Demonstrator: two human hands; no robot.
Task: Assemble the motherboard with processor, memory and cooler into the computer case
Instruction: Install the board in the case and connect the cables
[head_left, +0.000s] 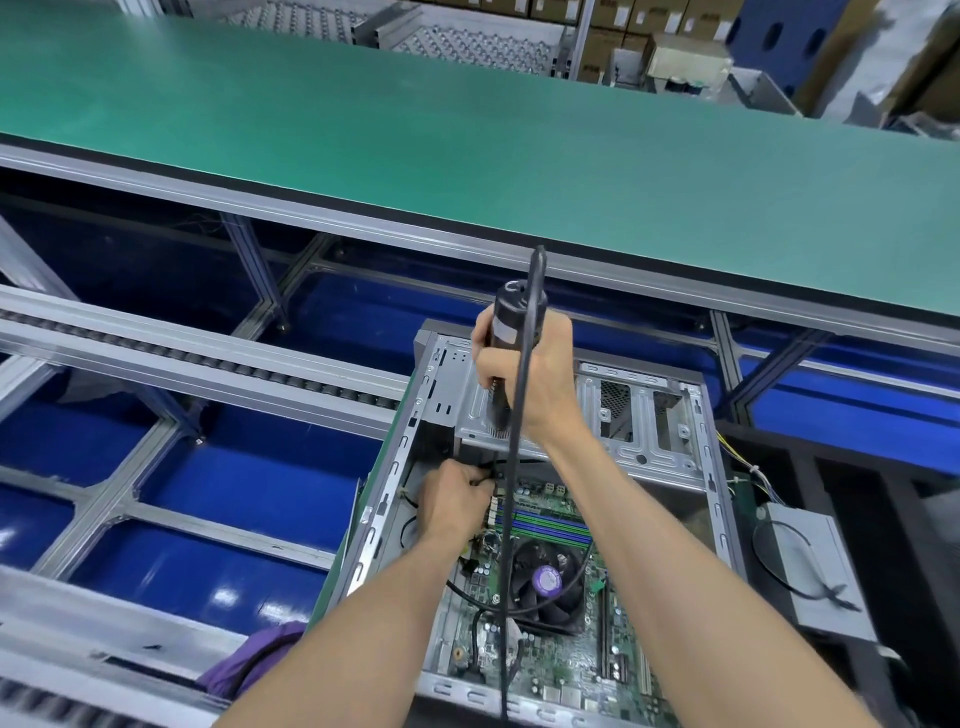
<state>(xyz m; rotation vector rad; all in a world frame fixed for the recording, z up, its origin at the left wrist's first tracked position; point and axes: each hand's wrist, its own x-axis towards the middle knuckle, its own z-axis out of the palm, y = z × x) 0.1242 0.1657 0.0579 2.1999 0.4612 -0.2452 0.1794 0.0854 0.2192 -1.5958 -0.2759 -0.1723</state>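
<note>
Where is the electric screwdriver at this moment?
In the head view the electric screwdriver stands upright at centre frame, gripped by the right hand above the computer case, near the drive cage.

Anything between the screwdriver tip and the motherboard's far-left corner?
Partly. The left hand sits at that corner of the motherboard, fingers curled where the electric screwdriver, held by the right hand, points. Its own cord hangs across the board. The tip itself is hidden, so contact cannot be told.
</note>
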